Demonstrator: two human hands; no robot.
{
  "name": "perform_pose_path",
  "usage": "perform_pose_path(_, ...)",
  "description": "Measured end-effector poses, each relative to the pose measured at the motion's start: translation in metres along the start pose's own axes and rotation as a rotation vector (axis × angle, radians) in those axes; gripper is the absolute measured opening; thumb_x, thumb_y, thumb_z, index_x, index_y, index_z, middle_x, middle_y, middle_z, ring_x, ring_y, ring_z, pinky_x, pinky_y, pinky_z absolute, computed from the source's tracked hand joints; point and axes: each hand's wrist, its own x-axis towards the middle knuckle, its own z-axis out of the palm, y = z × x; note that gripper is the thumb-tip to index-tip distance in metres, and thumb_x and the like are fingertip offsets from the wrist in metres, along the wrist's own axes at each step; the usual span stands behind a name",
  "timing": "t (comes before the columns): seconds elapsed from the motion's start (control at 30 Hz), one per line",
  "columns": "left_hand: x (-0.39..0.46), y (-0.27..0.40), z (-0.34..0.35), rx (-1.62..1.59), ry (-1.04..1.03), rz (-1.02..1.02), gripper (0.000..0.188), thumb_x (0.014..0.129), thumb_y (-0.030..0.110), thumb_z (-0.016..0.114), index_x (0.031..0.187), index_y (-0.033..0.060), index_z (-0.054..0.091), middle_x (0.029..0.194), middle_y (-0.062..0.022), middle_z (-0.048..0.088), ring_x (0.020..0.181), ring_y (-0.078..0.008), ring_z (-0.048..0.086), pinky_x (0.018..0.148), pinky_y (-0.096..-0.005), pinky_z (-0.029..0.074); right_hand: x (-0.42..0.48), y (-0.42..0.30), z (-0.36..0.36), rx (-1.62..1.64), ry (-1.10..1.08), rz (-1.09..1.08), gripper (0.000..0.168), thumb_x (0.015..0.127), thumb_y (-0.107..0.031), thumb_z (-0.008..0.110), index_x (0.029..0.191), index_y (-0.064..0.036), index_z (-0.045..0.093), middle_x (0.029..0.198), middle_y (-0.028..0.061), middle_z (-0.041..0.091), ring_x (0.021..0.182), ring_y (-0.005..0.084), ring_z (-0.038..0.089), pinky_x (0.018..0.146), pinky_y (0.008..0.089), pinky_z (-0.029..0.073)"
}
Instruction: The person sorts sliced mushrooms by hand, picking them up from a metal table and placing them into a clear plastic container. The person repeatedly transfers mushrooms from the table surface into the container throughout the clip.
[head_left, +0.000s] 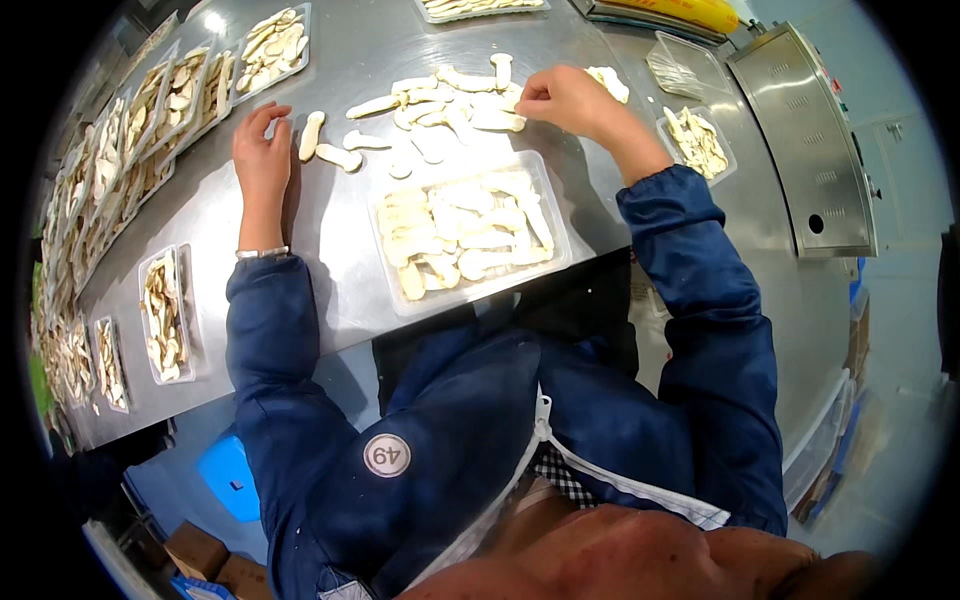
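Loose pale mushroom slices (431, 112), apparently king oyster mushroom, lie in a spread heap on the steel table (337, 217). My right hand (562, 101) is at the right end of this heap. Its bent fingertips meet the edge of a slice (499, 120); whether they grip it is hidden. My left hand (262, 146) hovers or rests left of the heap, fingers loosely curled and apart, with nothing in it. Just to its right lies a single upright slice (311, 135). Closer to my body, a clear plastic tray (559, 232) holds mushroom slices laid side by side.
Many filled trays (135, 135) stand stacked at the left. A tray of slices (271, 49) sits behind my left hand, and a narrow one (165, 315) nearer. At the right are a small filled tray (697, 142), a clear container (686, 67) and a steel machine (806, 142).
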Motion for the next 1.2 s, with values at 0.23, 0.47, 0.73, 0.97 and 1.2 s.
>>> perform_pose_path(0.23,-0.002,0.003,-0.008,0.024,0.048,-0.007,0.020,0.092,0.015,0.062,0.105,0.0109,0.077,0.124,-0.0109,0.071,0.119,-0.0318,0.062,0.104,-0.0413,0.046,-0.016,-0.004,0.028,0.019,0.103,0.041,0.035,0.079,-0.032,0.081,0.093,-0.001,0.074,0.085,0.0096,0.069,0.076,0.0223,0.065,0.068,0.0354,0.052)
perform_pose_path(0.47,-0.001,-0.001,-0.005,0.007,-0.025,-0.002,0.020,0.094,0.014,0.063,0.108,0.0083,0.076,0.126,-0.0136,0.070,0.122,-0.0313,0.063,0.107,-0.0395,0.045,-0.031,0.020,0.026,0.255,0.078,-0.019,0.030,0.092,-0.032,0.074,0.083,-0.003,0.071,0.067,-0.0006,0.057,0.065,0.0096,0.050,0.058,0.0289,0.040)
perform_pose_path(0.73,-0.003,0.013,-0.007,-0.066,-0.046,-0.079,0.018,0.093,0.013,0.064,0.106,0.0089,0.076,0.127,-0.0122,0.070,0.122,-0.0307,0.062,0.107,-0.0389,0.045,-0.079,0.017,0.015,0.346,0.079,0.414,0.047,0.097,-0.038,0.065,0.076,0.004,0.070,0.064,0.0089,0.066,0.058,0.0201,0.059,0.059,0.0360,0.047)
perform_pose_path(0.97,-0.004,0.006,-0.008,-0.059,-0.060,-0.090,0.018,0.093,0.012,0.065,0.106,0.0092,0.076,0.128,-0.0118,0.070,0.124,-0.0305,0.061,0.108,-0.0390,0.044,-0.085,0.020,-0.003,0.030,0.131,0.169,0.022,0.094,-0.022,0.067,0.096,-0.001,0.074,0.086,0.0119,0.070,0.077,0.0279,0.065,0.071,0.0393,0.052)
perform_pose_path(1.2,-0.004,0.004,-0.006,-0.093,-0.065,-0.106,0.018,0.095,0.013,0.064,0.107,0.0091,0.076,0.129,-0.0125,0.069,0.125,-0.0298,0.061,0.108,-0.0383,0.044,-0.070,0.035,0.002,0.025,-0.008,-0.255,0.036,0.082,0.001,0.068,0.115,-0.011,0.073,0.118,0.0106,0.064,0.111,0.0293,0.061,0.088,0.0380,0.051)
